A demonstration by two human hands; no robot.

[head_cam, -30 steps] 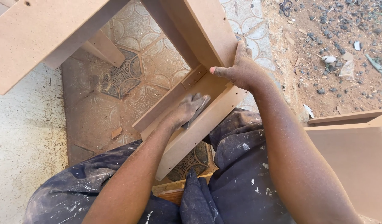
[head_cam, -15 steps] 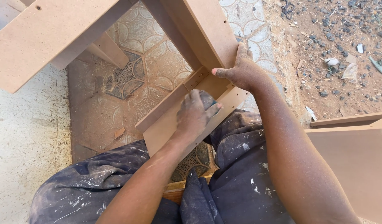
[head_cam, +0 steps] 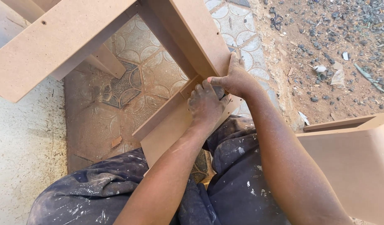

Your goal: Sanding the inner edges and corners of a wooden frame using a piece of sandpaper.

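A frame of light brown fibreboard (head_cam: 188, 37) leans over my lap, with a lower cross board (head_cam: 167, 129) resting on my knees. My right hand (head_cam: 235, 79) grips the edge of the upright board at the corner joint, thumb pointing left. My left hand (head_cam: 205, 104) presses on the cross board just below that corner, fingers curled over a small dark grey piece (head_cam: 219, 91) that is mostly hidden. The two hands nearly touch. Both arms are dusty.
Another fibreboard panel (head_cam: 350, 166) stands at the right by my leg. A wide board (head_cam: 54, 46) of the frame crosses the upper left. Patterned tiles (head_cam: 129, 87) lie beneath, concrete (head_cam: 21, 158) at left, and littered dirt (head_cam: 333, 54) at the upper right.
My left hand has slid up along the cross board from its middle to the corner, ending beside my right hand. The right hand has kept its grip.
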